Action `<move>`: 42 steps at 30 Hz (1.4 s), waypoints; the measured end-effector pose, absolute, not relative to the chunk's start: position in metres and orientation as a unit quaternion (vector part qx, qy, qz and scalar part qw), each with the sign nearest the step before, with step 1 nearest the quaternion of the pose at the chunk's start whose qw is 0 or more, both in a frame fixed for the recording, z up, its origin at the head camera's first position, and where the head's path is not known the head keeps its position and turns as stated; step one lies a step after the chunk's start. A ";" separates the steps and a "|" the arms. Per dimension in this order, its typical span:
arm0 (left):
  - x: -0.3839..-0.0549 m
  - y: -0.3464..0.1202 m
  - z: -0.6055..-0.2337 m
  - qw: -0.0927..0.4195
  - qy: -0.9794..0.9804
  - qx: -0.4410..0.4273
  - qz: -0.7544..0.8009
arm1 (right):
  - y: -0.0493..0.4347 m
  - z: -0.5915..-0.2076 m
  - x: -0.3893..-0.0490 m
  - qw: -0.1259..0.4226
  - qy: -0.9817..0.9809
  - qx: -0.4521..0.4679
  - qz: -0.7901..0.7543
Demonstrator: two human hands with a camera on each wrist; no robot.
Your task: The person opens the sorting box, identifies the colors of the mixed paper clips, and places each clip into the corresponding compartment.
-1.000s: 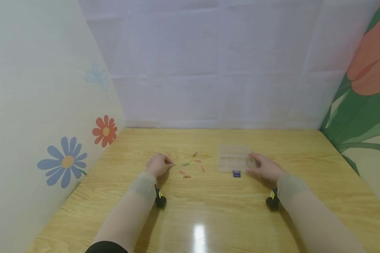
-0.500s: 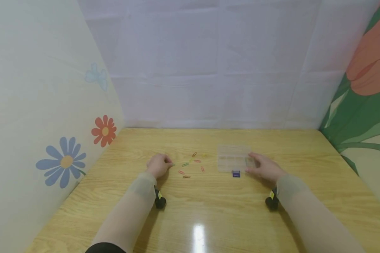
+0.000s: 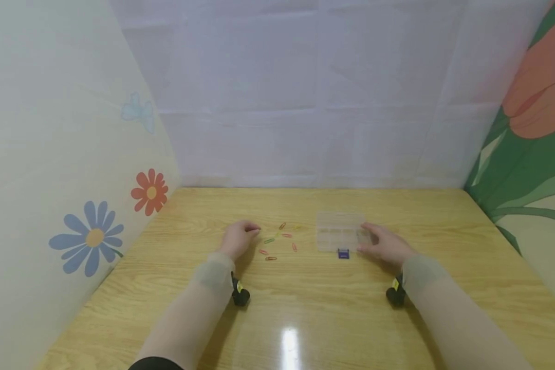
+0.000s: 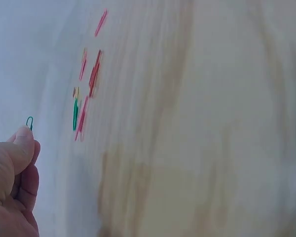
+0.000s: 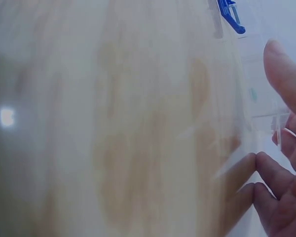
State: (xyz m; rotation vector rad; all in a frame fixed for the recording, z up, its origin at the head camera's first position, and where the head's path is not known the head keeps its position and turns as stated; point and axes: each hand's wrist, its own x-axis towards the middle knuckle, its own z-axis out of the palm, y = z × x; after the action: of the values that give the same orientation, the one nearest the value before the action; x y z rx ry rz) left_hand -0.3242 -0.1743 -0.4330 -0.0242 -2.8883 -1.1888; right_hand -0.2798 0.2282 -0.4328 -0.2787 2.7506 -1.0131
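Between thumb and fingertips my left hand (image 3: pixel 238 240) pinches a green paper clip (image 4: pixel 30 122), its loop sticking out past the thumb. Just right of that hand several coloured paper clips lie scattered on the table, among them a green paper clip (image 3: pixel 269 241), a brownish-red paper clip (image 3: pixel 271 258) and a pink paper clip (image 3: pixel 294 247). My right hand (image 3: pixel 388 245) holds the right end of a clear plastic compartment box (image 3: pixel 337 221), thumb at the front corner and fingers round the far side. A small green thing (image 5: pixel 253 95) shows through the box wall.
A blue latch (image 3: pixel 344 254) juts from the box's front edge onto the wooden table (image 3: pixel 305 298). A white cloth wall (image 3: pixel 259 103) closes off the back, and flower-printed panels stand at left and right.
My left hand has risen and moved slightly right and away, bringing the green paper clip off the table. The right hand stays at the box.
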 end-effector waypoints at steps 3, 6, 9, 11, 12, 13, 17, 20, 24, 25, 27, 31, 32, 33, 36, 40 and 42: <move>-0.322 -0.168 -0.432 0.003 -0.916 -0.011 -0.401 | 0.228 -0.433 -0.281 0.098 0.930 -0.095 -0.340; -0.321 -0.160 -0.429 -0.003 -0.907 -0.015 -0.421 | 0.228 -0.433 -0.281 0.097 0.931 -0.094 -0.340; -0.320 -0.151 -0.427 -0.007 -0.901 -0.022 -0.434 | 0.228 -0.433 -0.281 0.098 0.929 -0.093 -0.343; -0.320 -0.144 -0.425 -0.012 -0.898 -0.025 -0.438 | 0.228 -0.433 -0.281 0.098 0.929 -0.093 -0.343; -0.319 -0.140 -0.424 -0.020 -0.894 -0.026 -0.447 | 0.228 -0.433 -0.281 0.098 0.929 -0.093 -0.344; -0.319 -0.137 -0.423 -0.024 -0.891 -0.028 -0.452 | 0.228 -0.433 -0.281 0.099 0.929 -0.093 -0.345; -0.317 -0.121 -0.420 -0.029 -0.890 -0.034 -0.455 | 0.228 -0.433 -0.280 0.101 0.927 -0.091 -0.349; -0.316 -0.109 -0.417 -0.022 -0.891 -0.045 -0.451 | 0.228 -0.434 -0.280 0.101 0.927 -0.090 -0.349; -0.316 -0.093 -0.416 -0.021 -0.889 -0.067 -0.453 | 0.228 -0.435 -0.281 0.099 0.929 -0.089 -0.346; -0.317 -0.088 -0.415 -0.024 -0.888 -0.070 -0.454 | 0.228 -0.434 -0.281 0.099 0.928 -0.088 -0.348; -0.317 -0.080 -0.416 -0.029 -0.887 -0.077 -0.455 | 0.228 -0.434 -0.281 0.098 0.928 -0.089 -0.347; -0.317 -0.063 -0.415 -0.041 -0.884 -0.082 -0.457 | 0.227 -0.434 -0.281 0.096 0.928 -0.093 -0.348; -0.317 -0.059 -0.415 -0.037 -0.889 -0.086 -0.448 | 0.227 -0.434 -0.280 0.096 0.928 -0.094 -0.347; -0.317 -0.054 -0.415 -0.037 -0.891 -0.088 -0.444 | 0.227 -0.434 -0.280 0.096 0.929 -0.094 -0.346; -0.317 -0.043 -0.415 -0.035 -0.897 -0.097 -0.429 | 0.226 -0.433 -0.279 0.095 0.929 -0.094 -0.345; -0.317 -0.031 -0.414 -0.038 -0.898 -0.113 -0.423 | 0.226 -0.432 -0.279 0.097 0.928 -0.090 -0.348; -0.318 -0.026 -0.415 -0.040 -0.899 -0.116 -0.421 | 0.226 -0.433 -0.280 0.098 0.928 -0.087 -0.350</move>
State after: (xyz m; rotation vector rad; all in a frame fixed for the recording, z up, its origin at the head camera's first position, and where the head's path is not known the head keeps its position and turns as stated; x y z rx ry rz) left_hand -0.3179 -0.0257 -0.4145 -0.3754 -2.8986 -1.3570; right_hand -0.2797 0.2261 -0.4332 -0.2569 2.7448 -1.0358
